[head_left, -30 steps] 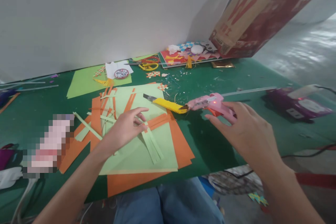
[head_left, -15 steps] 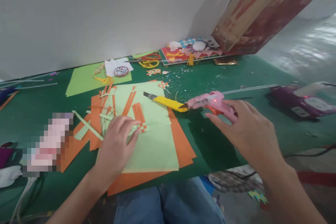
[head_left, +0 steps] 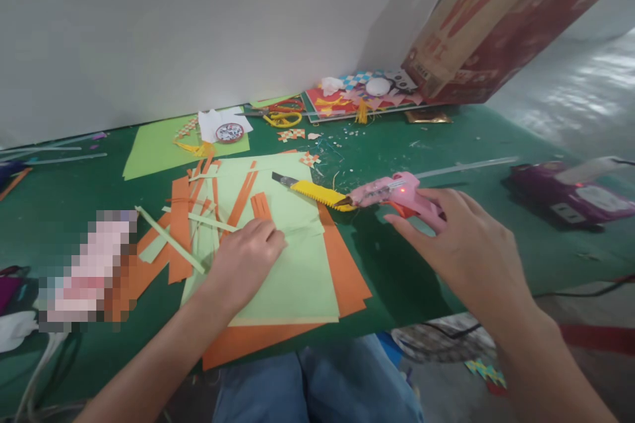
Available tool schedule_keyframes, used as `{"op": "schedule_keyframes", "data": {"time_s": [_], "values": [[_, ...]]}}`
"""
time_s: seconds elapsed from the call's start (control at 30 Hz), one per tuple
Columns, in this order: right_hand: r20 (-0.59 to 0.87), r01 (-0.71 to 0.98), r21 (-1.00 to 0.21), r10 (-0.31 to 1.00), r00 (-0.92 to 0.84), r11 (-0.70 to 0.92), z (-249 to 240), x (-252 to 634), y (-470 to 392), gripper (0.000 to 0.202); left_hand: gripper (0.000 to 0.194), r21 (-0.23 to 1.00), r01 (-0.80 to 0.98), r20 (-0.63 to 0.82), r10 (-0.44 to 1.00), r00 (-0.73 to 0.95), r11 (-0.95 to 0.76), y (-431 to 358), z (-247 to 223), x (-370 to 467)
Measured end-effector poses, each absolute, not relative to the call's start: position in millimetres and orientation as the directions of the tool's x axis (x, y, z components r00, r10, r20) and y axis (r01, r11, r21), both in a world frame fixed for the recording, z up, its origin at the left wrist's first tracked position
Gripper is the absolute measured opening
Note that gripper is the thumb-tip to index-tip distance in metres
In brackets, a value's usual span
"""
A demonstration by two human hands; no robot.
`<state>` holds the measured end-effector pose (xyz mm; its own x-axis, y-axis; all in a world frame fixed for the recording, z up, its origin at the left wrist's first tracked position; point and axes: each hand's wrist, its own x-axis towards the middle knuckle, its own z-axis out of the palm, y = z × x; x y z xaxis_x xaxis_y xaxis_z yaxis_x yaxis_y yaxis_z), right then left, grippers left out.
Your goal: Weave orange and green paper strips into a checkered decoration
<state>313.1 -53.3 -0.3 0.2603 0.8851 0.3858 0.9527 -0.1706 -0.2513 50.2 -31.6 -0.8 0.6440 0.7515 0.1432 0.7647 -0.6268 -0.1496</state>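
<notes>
My left hand [head_left: 255, 251] is closed, fingers curled down over a small weave of orange and pale green paper strips. The upper ends of its orange strips [head_left: 260, 205] poke out beyond the knuckles; the woven part is hidden. Beneath lies a pale green sheet [head_left: 292, 287] on orange paper [head_left: 342, 264]. My right hand [head_left: 459, 238] grips the handle of a pink glue gun [head_left: 391, 192], thumb held away from the orange trigger. A clear glue stick [head_left: 466, 167] sticks out of its back. The nozzle overlaps the end of a yellow utility knife [head_left: 317, 193], whose blade is out.
Loose orange and green strips [head_left: 181, 231] lie left of the sheet, by a blurred-out pink object [head_left: 92, 271]. Behind are yellow-handled scissors [head_left: 282, 119], a round bead-filled dish [head_left: 229, 133] and a craft-covered board [head_left: 337, 102]. A purple power strip [head_left: 570, 192] sits right, a carton [head_left: 476, 20] behind.
My left hand has moved right and slightly down onto the small weave, and its fingers have closed over it. The right hand with the glue gun has barely moved.
</notes>
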Motion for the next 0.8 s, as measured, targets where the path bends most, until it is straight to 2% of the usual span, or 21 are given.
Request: {"op": "schedule_keyframes", "data": {"time_s": [0.33,0.6,0.8], "values": [[0.388,0.954,-0.249,0.886,0.253,-0.164,-2.2,312.0,-52.1,0.061,0.021,-0.089,0.761,0.145,0.748,0.648,-0.642,-32.2,0.0,47.2],[0.378,0.95,-0.272,0.891,0.25,-0.152,-2.1,309.8,-52.4,0.06,0.021,-0.182,0.71,0.204,0.68,0.704,-0.68,-32.9,-1.3,44.8],[0.324,0.947,-0.288,0.917,0.233,-0.139,1.1,308.9,-53.9,0.047,0.023,-0.193,0.71,0.222,0.675,0.703,-0.677,-33.0,-0.2,45.1]]}}
